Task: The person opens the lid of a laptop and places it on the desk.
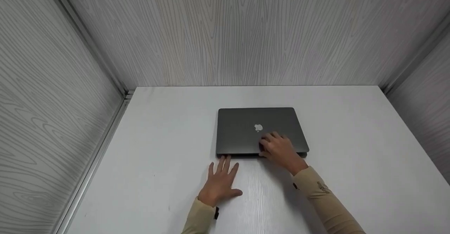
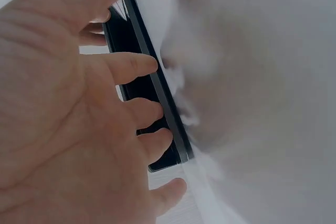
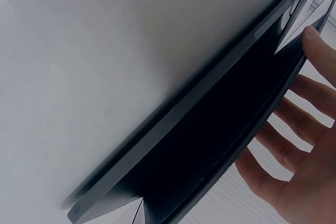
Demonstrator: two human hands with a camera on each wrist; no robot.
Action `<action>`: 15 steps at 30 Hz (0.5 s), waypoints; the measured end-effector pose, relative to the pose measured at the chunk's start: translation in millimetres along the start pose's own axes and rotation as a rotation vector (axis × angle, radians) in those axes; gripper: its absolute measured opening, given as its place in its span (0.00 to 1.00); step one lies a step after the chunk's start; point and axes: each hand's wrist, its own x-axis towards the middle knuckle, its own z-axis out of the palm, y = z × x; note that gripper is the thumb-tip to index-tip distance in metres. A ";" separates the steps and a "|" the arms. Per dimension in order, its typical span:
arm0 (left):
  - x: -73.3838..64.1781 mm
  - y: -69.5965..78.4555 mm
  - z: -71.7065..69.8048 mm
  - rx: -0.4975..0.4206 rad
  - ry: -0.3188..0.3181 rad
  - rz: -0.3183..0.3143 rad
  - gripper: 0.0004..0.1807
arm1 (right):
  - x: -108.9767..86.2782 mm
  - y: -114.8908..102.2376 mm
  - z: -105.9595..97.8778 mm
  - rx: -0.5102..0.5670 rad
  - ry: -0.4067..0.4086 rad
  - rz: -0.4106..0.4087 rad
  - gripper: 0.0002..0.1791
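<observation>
A dark grey laptop [image 1: 237, 132] lies on the table with its lid slightly raised along the near edge. My right hand [image 1: 280, 151] holds the lid there, the thumb under the edge and the fingers on top. In the right wrist view, a dark gap shows between the lid [image 3: 212, 177] and the base [image 3: 152, 131]. My left hand [image 1: 218, 184] is spread out flat, palm down, its fingertips at the laptop's front left edge. In the left wrist view, those extended fingers reach the front edge of the base [image 2: 170, 116].
The laptop stands on a white table [image 1: 168, 132]. A wood-grain panel [image 1: 242, 33] rises behind the table's far edge, with similar panels at the left [image 1: 45, 121] and right [image 1: 425, 96]. A metal rail [image 1: 91, 163] runs down the left side.
</observation>
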 end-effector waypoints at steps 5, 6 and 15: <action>0.5 -0.3 1.7 0.013 -0.005 0.000 0.48 | -0.8 -0.1 3.6 -0.010 0.041 -0.043 0.22; 0.8 -0.5 2.0 0.019 -0.002 0.000 0.47 | -0.6 -0.3 4.5 -0.015 0.061 -0.065 0.21; 5.0 5.4 1.7 0.050 -0.011 -0.033 0.48 | -1.9 0.3 13.3 -0.129 0.220 -0.291 0.09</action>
